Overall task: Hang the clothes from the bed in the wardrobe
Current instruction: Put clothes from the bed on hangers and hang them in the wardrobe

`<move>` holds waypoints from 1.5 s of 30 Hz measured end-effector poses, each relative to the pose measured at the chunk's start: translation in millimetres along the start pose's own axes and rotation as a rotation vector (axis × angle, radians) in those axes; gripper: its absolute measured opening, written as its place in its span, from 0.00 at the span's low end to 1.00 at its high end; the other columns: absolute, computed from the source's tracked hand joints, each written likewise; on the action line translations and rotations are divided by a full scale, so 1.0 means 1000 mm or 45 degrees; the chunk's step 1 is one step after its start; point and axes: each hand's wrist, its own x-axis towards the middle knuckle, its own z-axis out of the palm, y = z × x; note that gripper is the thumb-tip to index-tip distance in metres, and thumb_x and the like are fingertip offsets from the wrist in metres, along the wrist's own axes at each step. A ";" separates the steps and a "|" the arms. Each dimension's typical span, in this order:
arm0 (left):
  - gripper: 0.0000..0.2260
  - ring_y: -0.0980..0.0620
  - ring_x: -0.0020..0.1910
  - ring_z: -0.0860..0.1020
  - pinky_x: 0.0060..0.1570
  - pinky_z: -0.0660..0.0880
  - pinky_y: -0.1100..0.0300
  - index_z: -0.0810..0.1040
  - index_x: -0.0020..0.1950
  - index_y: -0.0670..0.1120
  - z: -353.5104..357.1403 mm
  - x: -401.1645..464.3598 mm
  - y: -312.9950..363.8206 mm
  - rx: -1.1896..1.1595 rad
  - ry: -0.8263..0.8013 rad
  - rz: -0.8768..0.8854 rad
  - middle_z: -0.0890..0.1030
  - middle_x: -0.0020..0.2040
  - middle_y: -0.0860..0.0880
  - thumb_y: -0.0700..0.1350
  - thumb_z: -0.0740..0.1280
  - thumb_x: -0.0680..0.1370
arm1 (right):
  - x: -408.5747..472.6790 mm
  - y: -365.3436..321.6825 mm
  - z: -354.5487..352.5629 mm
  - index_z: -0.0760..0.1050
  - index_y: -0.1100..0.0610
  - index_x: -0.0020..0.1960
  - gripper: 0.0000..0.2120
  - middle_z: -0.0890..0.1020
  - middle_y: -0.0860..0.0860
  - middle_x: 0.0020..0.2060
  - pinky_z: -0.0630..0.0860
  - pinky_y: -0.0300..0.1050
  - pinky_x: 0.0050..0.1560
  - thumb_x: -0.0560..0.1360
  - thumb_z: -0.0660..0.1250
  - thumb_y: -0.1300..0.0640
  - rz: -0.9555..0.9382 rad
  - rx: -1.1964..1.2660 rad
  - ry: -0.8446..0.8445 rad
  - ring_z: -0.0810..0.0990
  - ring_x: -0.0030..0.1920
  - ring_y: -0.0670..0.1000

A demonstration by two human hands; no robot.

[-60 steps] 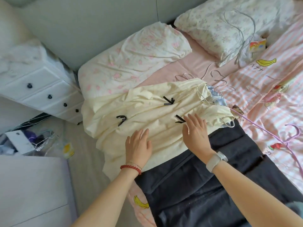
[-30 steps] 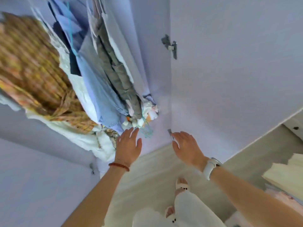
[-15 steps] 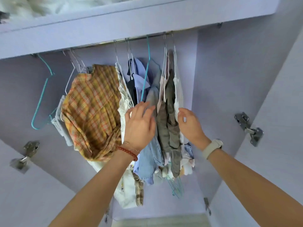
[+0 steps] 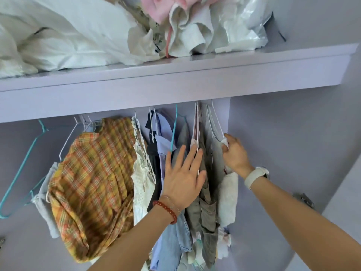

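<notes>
I look up into the lilac wardrobe (image 4: 283,153). Several garments hang in it: a yellow plaid shirt (image 4: 91,173), a white lace top (image 4: 141,173), a blue shirt (image 4: 163,147) and grey-green trousers (image 4: 207,202). My left hand (image 4: 183,173) lies flat with straight fingers against the grey and blue clothes. My right hand (image 4: 234,153) pinches the shoulder of a white garment (image 4: 227,196) on the rightmost white wire hanger (image 4: 215,122). The rail is hidden behind the shelf front. The bed is out of view.
A shelf (image 4: 175,83) above holds white bedding (image 4: 68,36), a pink cloth (image 4: 156,4) and a plastic bag (image 4: 246,26). Empty teal hangers (image 4: 23,169) hang at the far left. A door hinge (image 4: 302,199) sits at the right, beside bare wardrobe wall.
I turned from the bed to the wardrobe and looked up. My left hand slid right across the hanging clothes; my right hand rose and took the white garment's shoulder.
</notes>
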 end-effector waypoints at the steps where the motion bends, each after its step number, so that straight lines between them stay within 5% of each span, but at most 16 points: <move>1: 0.24 0.44 0.68 0.68 0.64 0.62 0.37 0.69 0.69 0.46 0.001 0.000 -0.001 -0.008 -0.010 -0.004 0.69 0.70 0.48 0.54 0.51 0.77 | 0.005 0.001 -0.003 0.67 0.60 0.64 0.16 0.72 0.63 0.59 0.70 0.52 0.53 0.78 0.55 0.60 0.013 -0.058 -0.035 0.74 0.56 0.65; 7: 0.24 0.44 0.66 0.71 0.63 0.66 0.38 0.68 0.69 0.45 0.004 -0.003 -0.015 -0.117 0.021 0.019 0.72 0.67 0.45 0.53 0.51 0.77 | 0.009 -0.003 -0.017 0.69 0.62 0.56 0.10 0.78 0.63 0.47 0.65 0.46 0.41 0.78 0.53 0.62 0.075 -0.089 0.109 0.76 0.49 0.65; 10: 0.23 0.44 0.67 0.69 0.67 0.61 0.40 0.66 0.71 0.46 0.008 -0.006 -0.025 -0.173 0.027 0.034 0.72 0.67 0.43 0.52 0.51 0.78 | -0.010 0.002 -0.026 0.71 0.62 0.56 0.11 0.78 0.63 0.45 0.67 0.46 0.41 0.79 0.53 0.60 0.067 0.034 0.257 0.76 0.48 0.65; 13: 0.22 0.43 0.71 0.63 0.70 0.52 0.41 0.65 0.72 0.46 0.007 -0.007 -0.023 -0.330 0.062 -0.039 0.67 0.70 0.42 0.51 0.53 0.79 | -0.049 0.016 -0.032 0.72 0.60 0.53 0.09 0.75 0.52 0.32 0.68 0.35 0.30 0.78 0.56 0.59 0.090 0.188 0.302 0.76 0.34 0.55; 16: 0.21 0.41 0.70 0.64 0.67 0.54 0.36 0.72 0.66 0.43 0.000 -0.007 -0.005 -0.488 0.217 -0.037 0.69 0.69 0.41 0.49 0.54 0.78 | -0.094 0.035 -0.038 0.69 0.54 0.39 0.09 0.71 0.48 0.26 0.67 0.43 0.35 0.77 0.61 0.53 0.143 0.126 0.249 0.73 0.33 0.57; 20: 0.17 0.44 0.70 0.64 0.69 0.56 0.41 0.74 0.62 0.43 0.002 -0.022 0.034 -0.710 0.401 0.240 0.72 0.66 0.42 0.45 0.56 0.76 | -0.162 0.065 -0.044 0.60 0.53 0.35 0.16 0.79 0.61 0.40 0.69 0.50 0.41 0.79 0.53 0.48 0.403 -0.259 0.035 0.77 0.45 0.63; 25: 0.20 0.44 0.70 0.63 0.69 0.61 0.52 0.66 0.69 0.40 0.021 -0.071 0.094 -1.210 0.003 0.416 0.65 0.70 0.41 0.42 0.58 0.77 | -0.293 0.083 -0.052 0.68 0.52 0.38 0.13 0.79 0.52 0.45 0.65 0.45 0.40 0.79 0.53 0.51 0.740 -0.348 0.241 0.77 0.48 0.60; 30: 0.23 0.44 0.72 0.59 0.69 0.56 0.54 0.60 0.73 0.41 0.040 -0.130 0.150 -1.189 -0.393 0.688 0.60 0.73 0.41 0.41 0.59 0.78 | -0.432 0.077 -0.073 0.75 0.49 0.53 0.13 0.80 0.46 0.51 0.71 0.47 0.47 0.80 0.53 0.49 0.907 -0.598 0.263 0.77 0.52 0.55; 34: 0.21 0.48 0.74 0.54 0.72 0.51 0.52 0.61 0.73 0.46 0.034 -0.189 0.202 -1.213 -0.637 1.041 0.59 0.74 0.46 0.45 0.57 0.80 | -0.535 0.047 -0.098 0.78 0.51 0.46 0.06 0.82 0.46 0.39 0.72 0.41 0.32 0.77 0.62 0.54 0.915 -0.729 0.429 0.81 0.39 0.55; 37: 0.19 0.49 0.74 0.54 0.71 0.51 0.50 0.63 0.72 0.48 0.018 -0.239 0.237 -1.247 -0.752 1.319 0.62 0.73 0.49 0.45 0.56 0.81 | -0.608 0.021 -0.112 0.73 0.50 0.42 0.08 0.80 0.49 0.31 0.72 0.45 0.28 0.75 0.57 0.51 1.093 -0.726 0.477 0.78 0.30 0.57; 39: 0.14 0.47 0.69 0.65 0.68 0.58 0.43 0.72 0.65 0.46 0.000 -0.267 0.259 -1.327 -0.729 1.494 0.73 0.66 0.47 0.44 0.56 0.81 | -0.653 0.006 -0.115 0.73 0.51 0.45 0.08 0.81 0.49 0.33 0.75 0.49 0.29 0.75 0.56 0.51 1.229 -0.749 0.543 0.79 0.32 0.57; 41: 0.15 0.45 0.53 0.78 0.61 0.67 0.41 0.79 0.52 0.44 -0.022 -0.293 0.282 -1.375 -0.657 1.693 0.81 0.49 0.47 0.47 0.54 0.79 | -0.693 -0.010 -0.112 0.77 0.53 0.47 0.08 0.82 0.48 0.36 0.76 0.46 0.31 0.74 0.60 0.54 1.321 -0.757 0.634 0.80 0.35 0.55; 43: 0.15 0.44 0.40 0.78 0.49 0.73 0.50 0.80 0.45 0.43 -0.042 -0.321 0.304 -1.404 -0.649 1.846 0.80 0.39 0.47 0.47 0.55 0.78 | -0.729 -0.025 -0.104 0.79 0.54 0.49 0.09 0.83 0.48 0.36 0.73 0.40 0.31 0.73 0.62 0.56 1.414 -0.774 0.785 0.81 0.34 0.52; 45: 0.10 0.43 0.39 0.77 0.42 0.71 0.53 0.79 0.45 0.42 -0.057 -0.354 0.326 -1.394 -0.762 1.957 0.78 0.39 0.45 0.43 0.60 0.79 | -0.762 -0.038 -0.092 0.79 0.56 0.50 0.08 0.84 0.50 0.37 0.75 0.43 0.34 0.74 0.63 0.57 1.576 -0.748 0.949 0.82 0.37 0.54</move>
